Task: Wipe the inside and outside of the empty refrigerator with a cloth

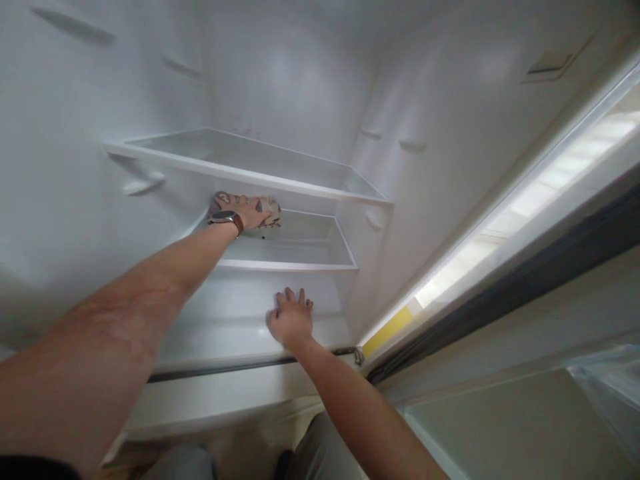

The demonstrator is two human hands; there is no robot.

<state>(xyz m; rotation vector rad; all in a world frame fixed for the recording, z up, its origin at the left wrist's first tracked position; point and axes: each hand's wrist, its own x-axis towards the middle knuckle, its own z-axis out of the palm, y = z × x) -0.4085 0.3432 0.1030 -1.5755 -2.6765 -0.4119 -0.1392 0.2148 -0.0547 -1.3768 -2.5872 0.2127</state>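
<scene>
Inside a white refrigerator, my left hand (246, 209) reaches under the upper shelf and holds a patterned beige and brown cloth (271, 211) against the left part of the lower glass shelf (300, 250). A watch with a brown strap is on that wrist. The fingers lie partly over the bunched cloth. A small dark speck sits on the glass just in front of it. Lower down, my right hand (292, 320) rests on the refrigerator's white bottom (230, 313), fingers spread and holding nothing.
The upper glass shelf (280, 157) with a white front edge spans the space above my left hand. Moulded shelf supports (144, 183) stick out of the side walls. At right stands the open door (550, 280) with a dark seal, beside a bright strip and a yellow label (387, 331).
</scene>
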